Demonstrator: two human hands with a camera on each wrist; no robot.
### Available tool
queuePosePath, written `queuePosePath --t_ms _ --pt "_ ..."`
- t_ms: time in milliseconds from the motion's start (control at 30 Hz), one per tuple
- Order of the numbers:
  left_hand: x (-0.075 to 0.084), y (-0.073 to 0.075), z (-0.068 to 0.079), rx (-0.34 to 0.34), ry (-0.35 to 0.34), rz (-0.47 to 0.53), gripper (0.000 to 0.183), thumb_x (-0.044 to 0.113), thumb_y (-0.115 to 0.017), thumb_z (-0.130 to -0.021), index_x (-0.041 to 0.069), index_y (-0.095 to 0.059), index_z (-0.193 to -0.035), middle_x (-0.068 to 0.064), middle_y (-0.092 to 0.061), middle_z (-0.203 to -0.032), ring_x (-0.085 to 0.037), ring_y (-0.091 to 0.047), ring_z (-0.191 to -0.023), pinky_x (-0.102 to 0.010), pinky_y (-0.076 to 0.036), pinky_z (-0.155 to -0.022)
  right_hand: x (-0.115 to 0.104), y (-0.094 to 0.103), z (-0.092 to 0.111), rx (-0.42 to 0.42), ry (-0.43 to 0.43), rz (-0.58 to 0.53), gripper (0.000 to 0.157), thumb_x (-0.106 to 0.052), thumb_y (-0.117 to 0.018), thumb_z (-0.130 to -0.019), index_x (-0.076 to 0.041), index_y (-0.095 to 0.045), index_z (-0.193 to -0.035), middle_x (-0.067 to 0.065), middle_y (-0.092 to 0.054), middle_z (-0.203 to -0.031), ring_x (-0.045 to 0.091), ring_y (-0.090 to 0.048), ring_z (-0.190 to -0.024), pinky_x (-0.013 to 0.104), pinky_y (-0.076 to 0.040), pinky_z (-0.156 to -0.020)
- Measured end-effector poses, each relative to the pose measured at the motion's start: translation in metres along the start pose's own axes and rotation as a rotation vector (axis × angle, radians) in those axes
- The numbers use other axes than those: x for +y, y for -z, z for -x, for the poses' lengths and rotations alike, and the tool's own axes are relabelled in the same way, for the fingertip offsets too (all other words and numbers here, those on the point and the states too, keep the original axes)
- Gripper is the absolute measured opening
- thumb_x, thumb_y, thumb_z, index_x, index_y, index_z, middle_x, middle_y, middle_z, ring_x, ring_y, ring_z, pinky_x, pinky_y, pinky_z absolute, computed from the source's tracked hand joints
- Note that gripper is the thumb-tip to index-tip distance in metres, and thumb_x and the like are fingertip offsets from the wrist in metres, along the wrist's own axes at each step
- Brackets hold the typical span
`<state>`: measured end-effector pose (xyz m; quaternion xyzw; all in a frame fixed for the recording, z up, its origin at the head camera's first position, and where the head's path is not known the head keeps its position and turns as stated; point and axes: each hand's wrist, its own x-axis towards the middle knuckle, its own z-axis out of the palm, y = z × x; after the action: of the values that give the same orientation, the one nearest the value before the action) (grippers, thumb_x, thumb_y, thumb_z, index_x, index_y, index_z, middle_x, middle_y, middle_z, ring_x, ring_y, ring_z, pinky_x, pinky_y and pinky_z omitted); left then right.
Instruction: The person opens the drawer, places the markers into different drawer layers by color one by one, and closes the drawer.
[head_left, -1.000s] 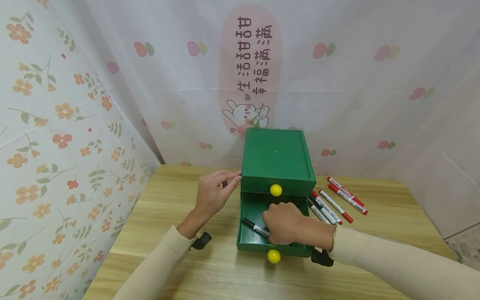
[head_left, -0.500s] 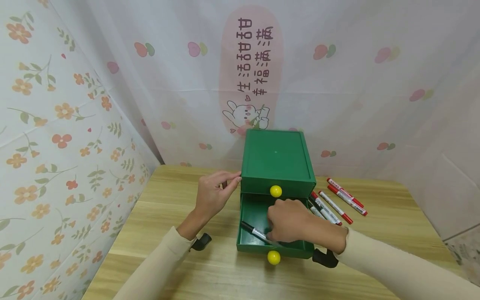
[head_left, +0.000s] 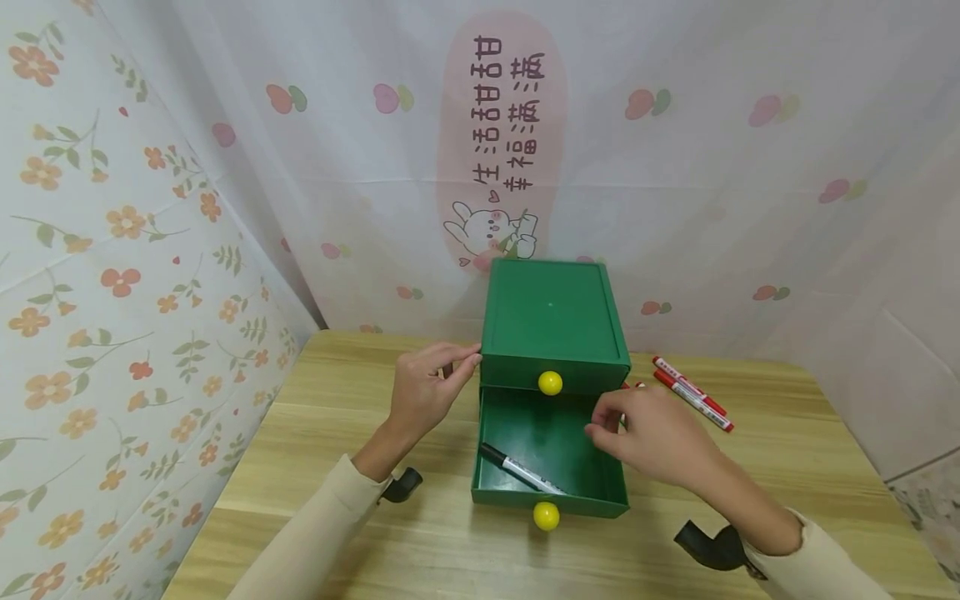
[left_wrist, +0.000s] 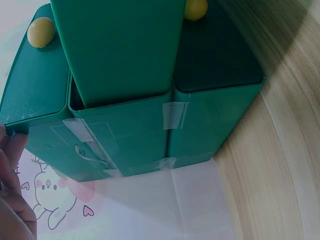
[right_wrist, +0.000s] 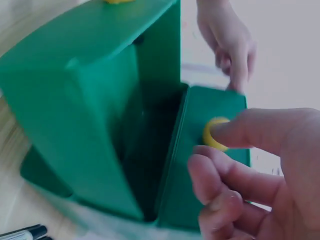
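The left hand (head_left: pixel 426 387) has its thumb and index fingertips close together, touching the left upper edge of a green cabinet (head_left: pixel 555 312). To that hand's lower right, a pulled-out drawer (head_left: pixel 543 429) holds a black-capped marker (head_left: pixel 525 473), lying slanted. The right hand (head_left: pixel 660 433), loosely curved with thumb apart and holding nothing, hovers over the drawer's right side, the marker to its left. Beyond it, to the right, two red-and-white markers (head_left: pixel 693 390) lie on the desk (head_left: pixel 780 475).

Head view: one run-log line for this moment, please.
middle drawer: pulled out | black-capped marker: inside | left hand: touching cabinet | right hand: empty, near drawer's right edge
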<state>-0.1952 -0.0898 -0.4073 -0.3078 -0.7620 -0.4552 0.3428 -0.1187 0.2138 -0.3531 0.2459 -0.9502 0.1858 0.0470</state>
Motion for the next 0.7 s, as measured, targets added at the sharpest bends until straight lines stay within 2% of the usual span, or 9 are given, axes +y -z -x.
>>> queuePosePath --t_ms 200,367,533,700 --pt "-0.001 0.000 0.001 0.003 0.003 0.010 0.015 0.015 -0.074 -0.089 0.006 -0.079 -0.100 0.001 -0.074 -0.085 -0.006 -0.051 -0.055 -0.018 -0.036 -0.044 0.031 -0.005 0.014 0.147 -0.101 -0.083 0.013 -0.019 -0.071 -0.089 -0.025 -0.068 -0.078 -0.019 -0.057 -0.066 0.003 -0.048 -0.053 0.025 -0.041 -0.051" --pt "-0.002 0.000 0.002 -0.003 0.008 0.010 0.015 0.017 -0.074 -0.090 0.008 -0.079 -0.101 0.001 -0.074 -0.087 -0.005 -0.051 -0.056 -0.018 -0.037 -0.045 0.059 -0.016 0.021 0.214 -0.193 -0.124 0.013 -0.017 -0.065 -0.092 -0.025 -0.069 -0.082 -0.014 -0.061 -0.069 0.008 -0.054 -0.063 0.027 -0.043 -0.056" --pt "-0.003 0.000 0.002 -0.001 0.003 0.005 0.015 0.017 -0.073 -0.090 0.008 -0.079 -0.102 0.002 -0.074 -0.087 -0.005 -0.051 -0.056 -0.018 -0.037 -0.046 0.087 -0.035 0.023 0.228 -0.219 -0.134 0.006 -0.015 -0.067 -0.089 -0.020 -0.070 -0.085 -0.010 -0.062 -0.071 0.009 -0.055 -0.062 0.027 -0.042 -0.054" --pt "-0.002 0.001 0.002 -0.002 -0.005 0.009 0.015 0.016 -0.074 -0.090 0.008 -0.079 -0.102 0.002 -0.074 -0.087 -0.005 -0.051 -0.056 -0.018 -0.038 -0.046 0.114 -0.061 0.025 0.187 -0.292 -0.197 0.007 -0.014 -0.069 -0.087 -0.012 -0.070 -0.094 -0.004 -0.063 -0.078 0.013 -0.057 -0.068 0.027 -0.045 -0.056"
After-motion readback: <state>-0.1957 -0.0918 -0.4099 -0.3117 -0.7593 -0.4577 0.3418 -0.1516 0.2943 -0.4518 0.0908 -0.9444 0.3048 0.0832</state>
